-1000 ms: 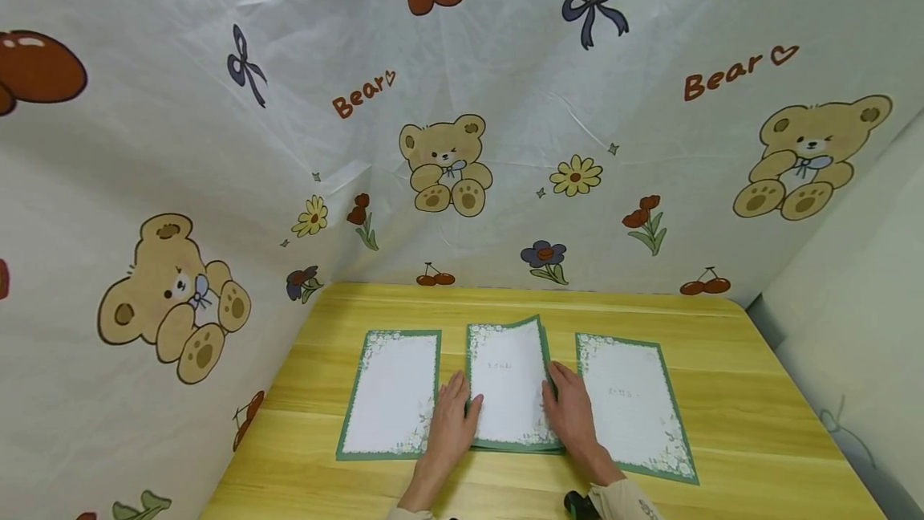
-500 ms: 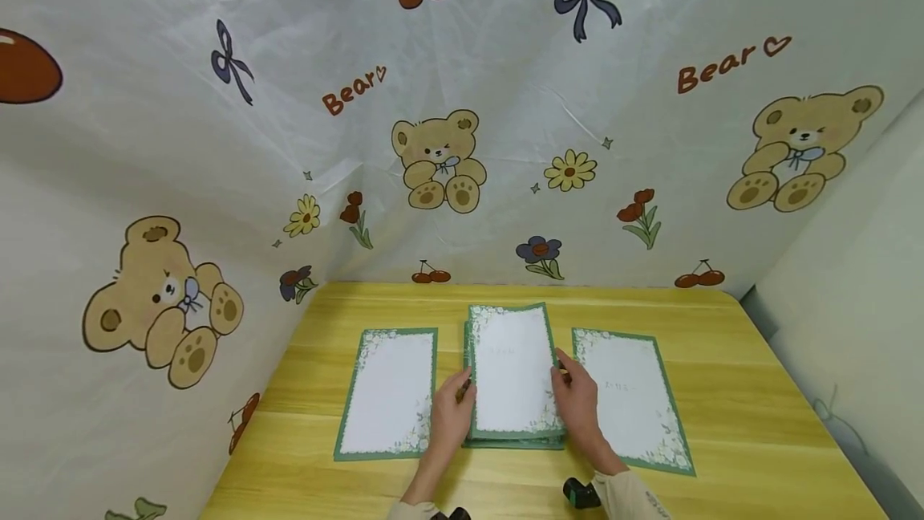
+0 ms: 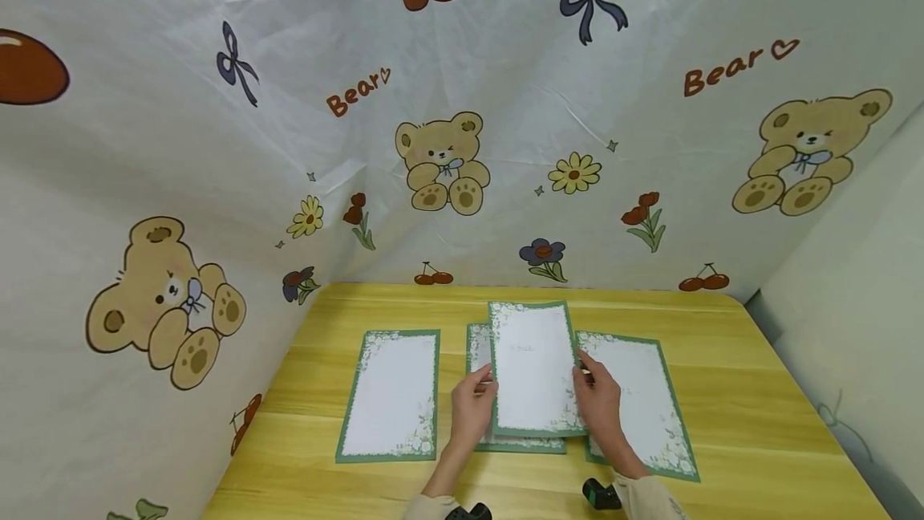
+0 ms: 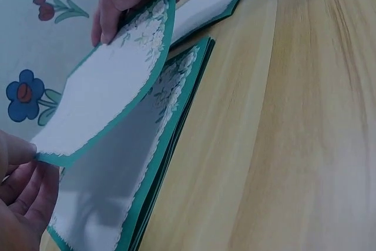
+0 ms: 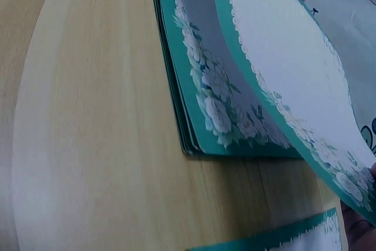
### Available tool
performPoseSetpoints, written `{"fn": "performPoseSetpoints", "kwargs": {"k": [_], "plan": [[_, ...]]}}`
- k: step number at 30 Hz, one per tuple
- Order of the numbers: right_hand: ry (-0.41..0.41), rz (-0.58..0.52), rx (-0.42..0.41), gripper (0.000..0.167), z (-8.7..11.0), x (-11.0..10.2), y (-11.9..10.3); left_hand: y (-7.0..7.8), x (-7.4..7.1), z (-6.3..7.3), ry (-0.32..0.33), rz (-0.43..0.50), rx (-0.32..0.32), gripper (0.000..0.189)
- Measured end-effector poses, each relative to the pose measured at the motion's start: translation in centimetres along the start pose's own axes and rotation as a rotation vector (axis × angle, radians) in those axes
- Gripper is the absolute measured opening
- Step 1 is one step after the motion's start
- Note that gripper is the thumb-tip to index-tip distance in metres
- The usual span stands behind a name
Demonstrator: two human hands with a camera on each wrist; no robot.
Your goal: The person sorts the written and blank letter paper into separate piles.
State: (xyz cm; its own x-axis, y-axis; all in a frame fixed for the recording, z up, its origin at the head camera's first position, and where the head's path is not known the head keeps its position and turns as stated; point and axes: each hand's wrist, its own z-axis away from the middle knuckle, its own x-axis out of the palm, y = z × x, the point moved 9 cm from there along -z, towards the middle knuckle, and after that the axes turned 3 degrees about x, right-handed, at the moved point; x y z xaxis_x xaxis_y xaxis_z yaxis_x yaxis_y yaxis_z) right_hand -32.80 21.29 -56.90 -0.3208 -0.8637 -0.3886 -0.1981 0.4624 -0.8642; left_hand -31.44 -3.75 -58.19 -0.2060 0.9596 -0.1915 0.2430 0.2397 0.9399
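Observation:
Both hands hold up one sheet of paper [image 3: 534, 375], white with a green border, flowered corners and a faint line of writing. My left hand [image 3: 472, 409] pinches its left edge, thumb on top in the left wrist view. The right hand [image 3: 599, 401] grips the opposite edge. Under the sheet, partly covered, lies a stack of matching paper [image 3: 480, 343]; several green edges show along its side in the right wrist view. The raised sheet [image 5: 288, 51] bows and stands apart from the stack [image 5: 217, 86], shifted to its right.
Another bordered sheet [image 3: 390, 396] lies left of the stack. To the right, one with faint writing [image 3: 653, 416] lies partly under the right hand. The wooden table [image 3: 758, 424] meets a bear-print cloth [image 3: 505, 247] at the back and left.
The top sheet has come up off the middle stack, first away from me, then to the right, with both hands holding its edges. The outer sheets stay put.

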Motion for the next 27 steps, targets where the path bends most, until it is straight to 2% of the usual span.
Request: {"fn": "performPoseSetpoints", "kwargs": {"k": [3,8,13,17,21,27], "plan": [[0.011,0.012,0.009,0.036,-0.1,-1.0,0.4,0.3,1.1,0.0,-0.027,0.015,0.0,0.031],[0.025,0.053,0.052,0.036,-0.2,-3.0,1.4,0.9,3.5,0.3,-0.127,0.022,-0.008,0.038],[0.02,0.066,0.062,0.037,-0.2,-5.3,2.3,1.2,6.4,1.0,-0.25,-0.016,-0.021,0.047],[0.022,0.095,0.075,0.037,-0.1,-7.2,3.2,1.6,8.8,1.7,-0.33,-0.065,0.005,0.054],[0.031,0.135,0.126,0.037,-0.1,-8.9,4.4,2.0,10.8,2.5,-0.38,-0.131,0.024,0.058],[0.022,0.229,0.194,0.039,0.0,-10.2,5.6,2.8,12.6,3.2,-0.396,-0.199,0.037,0.06]]}}
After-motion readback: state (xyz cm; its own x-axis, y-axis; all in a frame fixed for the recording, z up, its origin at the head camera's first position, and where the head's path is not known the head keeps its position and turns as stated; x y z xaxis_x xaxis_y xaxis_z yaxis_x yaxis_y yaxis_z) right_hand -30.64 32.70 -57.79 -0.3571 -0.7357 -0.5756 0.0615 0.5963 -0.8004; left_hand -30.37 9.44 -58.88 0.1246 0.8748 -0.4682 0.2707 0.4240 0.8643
